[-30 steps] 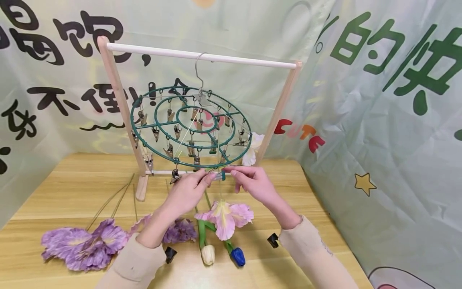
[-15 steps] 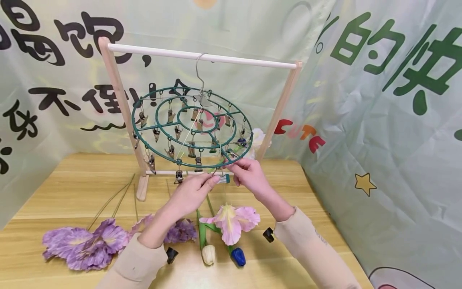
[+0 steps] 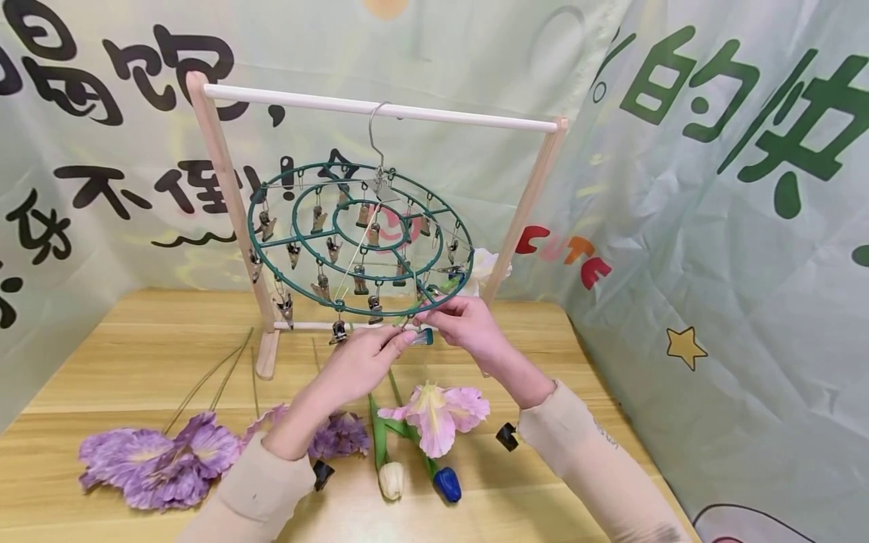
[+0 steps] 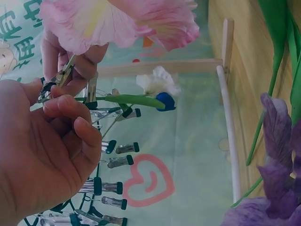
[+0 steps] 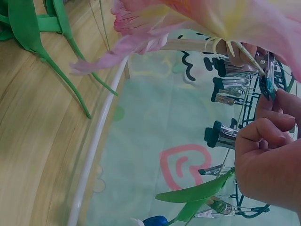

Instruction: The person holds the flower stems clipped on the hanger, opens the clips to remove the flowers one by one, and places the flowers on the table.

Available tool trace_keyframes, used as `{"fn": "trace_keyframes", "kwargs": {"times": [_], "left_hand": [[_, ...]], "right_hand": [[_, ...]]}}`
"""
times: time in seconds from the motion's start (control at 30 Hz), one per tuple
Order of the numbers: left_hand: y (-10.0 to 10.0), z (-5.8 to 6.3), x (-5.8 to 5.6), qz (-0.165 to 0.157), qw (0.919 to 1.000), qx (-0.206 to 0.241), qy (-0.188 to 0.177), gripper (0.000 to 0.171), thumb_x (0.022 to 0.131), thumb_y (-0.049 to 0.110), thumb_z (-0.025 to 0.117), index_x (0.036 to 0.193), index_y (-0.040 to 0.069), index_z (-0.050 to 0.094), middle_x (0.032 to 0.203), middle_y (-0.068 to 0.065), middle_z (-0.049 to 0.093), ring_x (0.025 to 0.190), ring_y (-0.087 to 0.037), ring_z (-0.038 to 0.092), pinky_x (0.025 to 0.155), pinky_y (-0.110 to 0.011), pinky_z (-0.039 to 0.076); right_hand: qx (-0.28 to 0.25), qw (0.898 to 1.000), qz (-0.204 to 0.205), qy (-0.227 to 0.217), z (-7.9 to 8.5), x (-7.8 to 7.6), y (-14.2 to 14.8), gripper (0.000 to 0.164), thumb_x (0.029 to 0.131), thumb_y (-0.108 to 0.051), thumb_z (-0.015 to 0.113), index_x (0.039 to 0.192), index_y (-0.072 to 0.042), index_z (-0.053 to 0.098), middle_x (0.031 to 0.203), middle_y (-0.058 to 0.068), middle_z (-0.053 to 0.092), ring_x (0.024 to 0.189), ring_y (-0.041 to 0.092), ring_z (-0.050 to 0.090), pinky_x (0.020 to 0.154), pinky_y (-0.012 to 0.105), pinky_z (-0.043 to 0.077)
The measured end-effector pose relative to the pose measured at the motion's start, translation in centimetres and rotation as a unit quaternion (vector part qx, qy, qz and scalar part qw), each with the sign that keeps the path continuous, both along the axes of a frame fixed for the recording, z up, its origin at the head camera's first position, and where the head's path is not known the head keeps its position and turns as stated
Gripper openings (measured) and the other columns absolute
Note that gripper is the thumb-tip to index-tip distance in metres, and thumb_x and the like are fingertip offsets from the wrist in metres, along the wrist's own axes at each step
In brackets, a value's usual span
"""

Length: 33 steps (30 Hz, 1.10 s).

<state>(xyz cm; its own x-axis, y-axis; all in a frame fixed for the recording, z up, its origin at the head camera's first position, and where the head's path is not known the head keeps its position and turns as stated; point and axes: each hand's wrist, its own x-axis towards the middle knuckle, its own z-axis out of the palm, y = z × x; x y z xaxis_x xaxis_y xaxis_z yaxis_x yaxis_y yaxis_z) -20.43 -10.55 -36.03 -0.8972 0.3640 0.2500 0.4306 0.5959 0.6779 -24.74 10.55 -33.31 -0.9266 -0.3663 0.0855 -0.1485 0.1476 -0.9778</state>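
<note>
My left hand (image 3: 358, 360) pinches a metal clip with teal tips (image 3: 424, 336), at the front rim of a round green clip hanger (image 3: 299, 296). A pink artificial flower (image 3: 436, 419) hangs head down just below both hands. Its thin stem (image 5: 250, 58) runs up to the clip's tips in the right wrist view. Close beside the clip, the fingers of my right hand (image 3: 474, 333) pinch the stem's upper end. Whether the clip grips the stem is hard to tell. A blue flower (image 4: 165, 101) and a white flower (image 4: 159, 82) hang at the hanger's right side.
A wooden stand (image 3: 539, 200) with a white bar (image 3: 468, 115) carries the hanger. Purple flowers (image 3: 159, 460) lie front left on the table. A cream tulip (image 3: 391, 480) and a blue tulip (image 3: 447, 484) lie at the front middle. Several other clips dangle from the rings.
My right hand has moved slightly left and up against the clip and the stem. The pink flower has shifted a little right. The left hand keeps its pinch on the clip.
</note>
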Motion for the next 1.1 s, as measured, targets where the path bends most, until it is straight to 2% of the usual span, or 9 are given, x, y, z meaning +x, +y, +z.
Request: {"fn": "trace_keyframes", "kwargs": {"times": [0.1, 0.23, 0.4, 0.53, 0.63, 0.9, 1.0, 1.1], "left_hand": [[-0.03, 0.01, -0.12, -0.004, 0.9999, -0.001, -0.011, 0.054, 0.11, 0.056, 0.038, 0.12, 0.016, 0.073, 0.085, 0.002, 0.065, 0.081, -0.017, 0.063, 0.071, -0.041, 0.054], [-0.19, 0.03, -0.29, -0.018, 0.9997, 0.002, -0.016, 0.054, 0.11, 0.056, 0.039, 0.128, 0.017, 0.072, 0.094, 0.003, 0.068, 0.091, -0.016, 0.065, 0.078, -0.041, 0.056], [-0.37, -0.02, -0.49, -0.036, 0.9992, 0.013, -0.01, 0.05, 0.111, 0.05, 0.041, 0.125, 0.014, 0.072, 0.085, 0.002, 0.06, 0.081, -0.016, 0.058, 0.071, -0.037, 0.051], [-0.38, -0.11, -0.64, -0.034, 0.9993, 0.01, -0.006, 0.046, 0.111, 0.05, 0.042, 0.109, 0.015, 0.071, 0.071, 0.003, 0.047, 0.064, -0.014, 0.045, 0.056, -0.032, 0.04], [-0.35, -0.16, -0.66, -0.03, 0.9995, 0.009, -0.006, 0.045, 0.111, 0.051, 0.042, 0.103, 0.016, 0.068, 0.068, 0.003, 0.042, 0.058, -0.012, 0.036, 0.051, -0.03, 0.033], [-0.31, -0.15, -0.59, -0.02, 0.9997, 0.007, 0.009, 0.045, 0.111, 0.051, 0.044, 0.105, 0.015, 0.071, 0.068, 0.003, 0.043, 0.059, -0.013, 0.039, 0.052, -0.03, 0.035], [-0.33, -0.16, -0.56, -0.018, 0.9997, 0.008, 0.015, 0.045, 0.11, 0.051, 0.044, 0.096, 0.017, 0.07, 0.066, 0.003, 0.043, 0.059, -0.013, 0.039, 0.052, -0.03, 0.035], [-0.35, -0.15, -0.53, -0.016, 0.9996, 0.011, 0.023, 0.046, 0.11, 0.05, 0.045, 0.083, 0.019, 0.063, 0.065, 0.003, 0.042, 0.057, -0.013, 0.037, 0.051, -0.029, 0.034]], "right_hand": [[0.003, 1.0, -0.002, -0.006, 0.11, 0.07, -0.01, 0.02, 0.1, -0.01, 0.068, 0.108, 0.006, 0.076, 0.058, -0.006, 0.041, 0.05, 0.009, 0.028, 0.05, 0.023, 0.022], [0.008, 1.0, -0.005, -0.01, 0.01, 0.03, 0.03, 0.019, 0.099, -0.011, 0.069, 0.107, 0.005, 0.076, 0.057, -0.007, 0.038, 0.049, 0.009, 0.027, 0.049, 0.023, 0.022], [0.009, 1.0, -0.005, -0.005, -0.16, -0.15, 0.02, 0.018, 0.099, -0.011, 0.07, 0.106, 0.004, 0.077, 0.058, -0.007, 0.039, 0.049, 0.009, 0.027, 0.049, 0.023, 0.022], [0.013, 1.0, -0.005, -0.003, -0.19, -0.26, -0.01, 0.018, 0.099, -0.012, 0.071, 0.106, 0.003, 0.077, 0.059, -0.007, 0.04, 0.049, 0.01, 0.027, 0.049, 0.023, 0.023], [0.013, 1.0, -0.005, -0.005, -0.21, -0.29, -0.04, 0.017, 0.098, -0.011, 0.071, 0.106, 0.003, 0.077, 0.059, -0.007, 0.039, 0.049, 0.01, 0.027, 0.048, 0.023, 0.023], [0.012, 1.0, -0.004, -0.002, -0.2, -0.35, -0.22, 0.016, 0.098, -0.01, 0.071, 0.105, 0.003, 0.077, 0.06, -0.007, 0.043, 0.05, 0.009, 0.028, 0.048, 0.022, 0.023], [0.015, 1.0, -0.004, -0.001, -0.19, -0.36, -0.22, 0.016, 0.098, -0.01, 0.071, 0.105, 0.004, 0.077, 0.06, -0.007, 0.043, 0.05, 0.009, 0.028, 0.048, 0.022, 0.024], [0.018, 1.0, -0.003, 0.002, -0.15, -0.38, -0.21, 0.017, 0.098, -0.01, 0.071, 0.105, 0.004, 0.077, 0.059, -0.007, 0.043, 0.049, 0.009, 0.029, 0.048, 0.022, 0.024]]}}
